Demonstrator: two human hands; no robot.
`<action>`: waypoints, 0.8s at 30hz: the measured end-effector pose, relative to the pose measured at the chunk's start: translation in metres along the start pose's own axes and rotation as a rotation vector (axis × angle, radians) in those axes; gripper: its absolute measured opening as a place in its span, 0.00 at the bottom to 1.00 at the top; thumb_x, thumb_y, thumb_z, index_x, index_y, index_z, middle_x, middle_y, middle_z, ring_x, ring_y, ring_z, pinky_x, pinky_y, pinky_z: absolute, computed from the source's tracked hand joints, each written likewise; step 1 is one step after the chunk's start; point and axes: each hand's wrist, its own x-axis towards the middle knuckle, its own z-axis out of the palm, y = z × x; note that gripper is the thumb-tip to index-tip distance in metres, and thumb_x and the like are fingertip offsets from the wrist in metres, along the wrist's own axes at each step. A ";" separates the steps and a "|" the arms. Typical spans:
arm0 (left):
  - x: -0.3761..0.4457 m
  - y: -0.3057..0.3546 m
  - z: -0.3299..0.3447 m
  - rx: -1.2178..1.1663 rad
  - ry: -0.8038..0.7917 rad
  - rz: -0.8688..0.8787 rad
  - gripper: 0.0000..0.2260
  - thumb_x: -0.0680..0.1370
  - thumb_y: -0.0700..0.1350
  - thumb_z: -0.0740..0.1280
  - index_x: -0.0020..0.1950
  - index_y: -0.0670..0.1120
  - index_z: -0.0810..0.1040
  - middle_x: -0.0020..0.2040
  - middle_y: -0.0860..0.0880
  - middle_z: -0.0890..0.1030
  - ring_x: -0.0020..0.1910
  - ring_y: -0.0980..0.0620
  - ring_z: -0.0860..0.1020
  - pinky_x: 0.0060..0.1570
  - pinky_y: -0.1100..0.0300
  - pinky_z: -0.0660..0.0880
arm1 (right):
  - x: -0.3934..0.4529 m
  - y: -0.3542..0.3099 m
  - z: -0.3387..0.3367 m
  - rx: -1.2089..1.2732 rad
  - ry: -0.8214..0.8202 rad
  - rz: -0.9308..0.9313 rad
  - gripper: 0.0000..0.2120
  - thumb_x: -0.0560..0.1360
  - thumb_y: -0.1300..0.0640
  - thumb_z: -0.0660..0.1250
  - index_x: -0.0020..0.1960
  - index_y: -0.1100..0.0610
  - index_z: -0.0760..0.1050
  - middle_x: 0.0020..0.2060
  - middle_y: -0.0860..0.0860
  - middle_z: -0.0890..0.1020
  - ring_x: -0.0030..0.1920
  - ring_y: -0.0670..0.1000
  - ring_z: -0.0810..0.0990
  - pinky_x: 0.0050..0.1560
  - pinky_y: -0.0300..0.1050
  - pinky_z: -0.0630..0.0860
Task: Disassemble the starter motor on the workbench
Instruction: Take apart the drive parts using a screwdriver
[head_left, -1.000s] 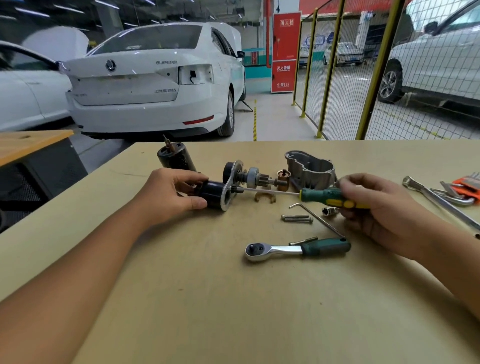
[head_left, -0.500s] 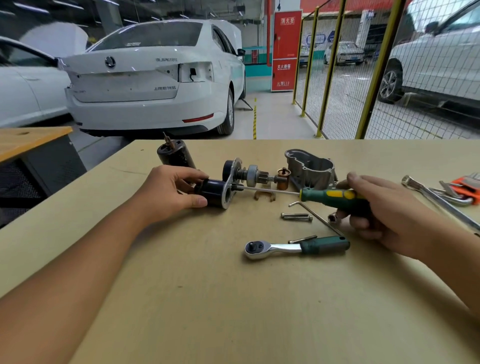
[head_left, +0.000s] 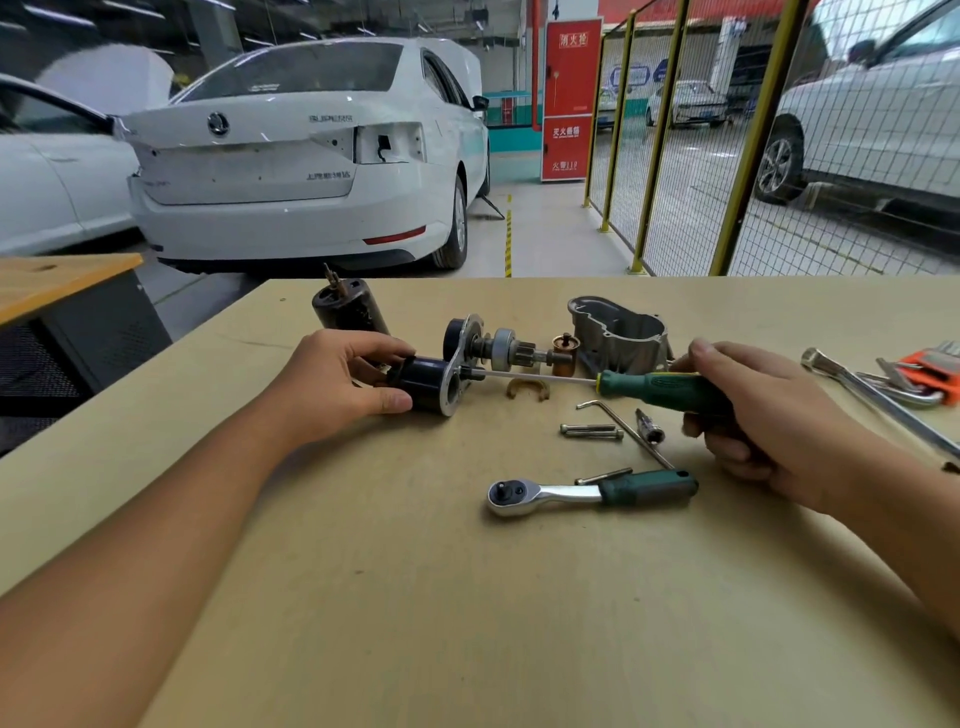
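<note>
— Right, centre of the frame first?
— Starter motor assembly (head_left: 457, 366) lying on its side on the workbench (head_left: 363, 597), just above mid-frame. Black solenoid cylinder (head_left: 422, 382) at the near left end, silver flange plate next to it, pinion gear shaft running off to the right.
— And the left hand (head_left: 337, 387)?
— Wrapped round the black cylinder, thumb underneath, fingers curled over the top.
— Right hand (head_left: 753, 415)?
— Clamped on the green and yellow handle of a screwdriver (head_left: 654, 387), right of centre. Shaft pointing left, nearly level, tip meeting the flange plate at a fastener.
— Loose parts?
— Black motor housing (head_left: 350, 306) lying behind the left hand, upper left of the bench. Grey aluminium nose housing (head_left: 623, 332) behind the screwdriver shaft. Copper-coloured piece (head_left: 565, 353) beside it, and a brown fork-shaped piece (head_left: 527, 388) just below the shaft.
— Tools nearer the bottom?
— Ratchet wrench (head_left: 592, 491) with a green grip, lower centre. Above it a hex key (head_left: 623, 431), a long bolt (head_left: 591, 431) and a small bit (head_left: 649, 426). Wrenches and an orange holder (head_left: 930, 364) at the right edge.
— Background?
— White car (head_left: 301, 156) upper left, yellow mesh fence (head_left: 753, 130) upper right.
</note>
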 end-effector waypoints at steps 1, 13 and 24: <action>0.000 0.000 0.000 -0.003 0.000 -0.001 0.25 0.66 0.41 0.84 0.53 0.66 0.83 0.48 0.64 0.85 0.45 0.57 0.84 0.45 0.63 0.79 | 0.000 0.000 -0.001 0.010 -0.006 -0.007 0.13 0.77 0.40 0.67 0.49 0.49 0.81 0.33 0.58 0.82 0.23 0.50 0.67 0.23 0.38 0.64; 0.000 0.000 -0.001 -0.029 -0.002 -0.018 0.25 0.66 0.40 0.84 0.52 0.67 0.83 0.48 0.63 0.86 0.45 0.59 0.84 0.41 0.70 0.77 | 0.000 0.001 -0.001 0.131 -0.050 -0.008 0.16 0.67 0.44 0.75 0.50 0.51 0.82 0.40 0.60 0.82 0.26 0.49 0.70 0.24 0.40 0.67; 0.000 -0.001 -0.001 -0.052 -0.014 -0.047 0.25 0.67 0.39 0.83 0.55 0.64 0.83 0.49 0.62 0.86 0.47 0.57 0.84 0.41 0.71 0.77 | -0.001 -0.002 0.002 0.126 -0.049 0.016 0.12 0.76 0.46 0.70 0.56 0.50 0.79 0.36 0.62 0.82 0.25 0.51 0.70 0.24 0.41 0.66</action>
